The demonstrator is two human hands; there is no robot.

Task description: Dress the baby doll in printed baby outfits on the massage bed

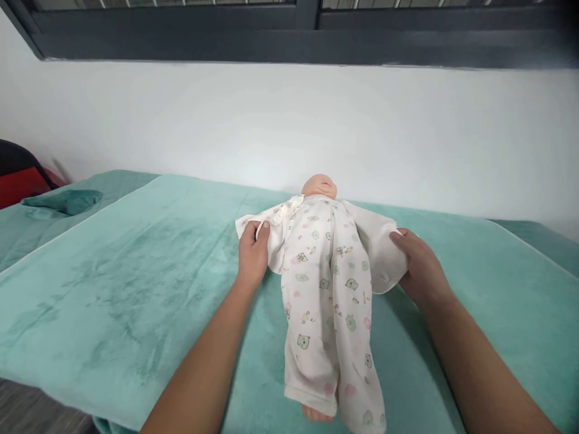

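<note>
A baby doll [319, 185] lies on its back, its head toward the wall and one bare foot showing at the near end. Printed white baby pants [325, 301] with small green animals cover its legs and reach high up its front. Around its upper body is a white baby shirt [377, 244], spread out to both sides. My left hand [254, 253] pinches the shirt's left side between thumb and fingers. On the other side, my right hand [421, 265] grips the plain white right edge. The doll's arms and hands are hidden under the cloth.
A teal plush sheet [136, 289] covers the bed beneath the doll. White wall [226, 120] rises behind it, below a dark window frame [181, 36]. At far left are a folded teal cloth [66, 202] and a red and black object [22, 181].
</note>
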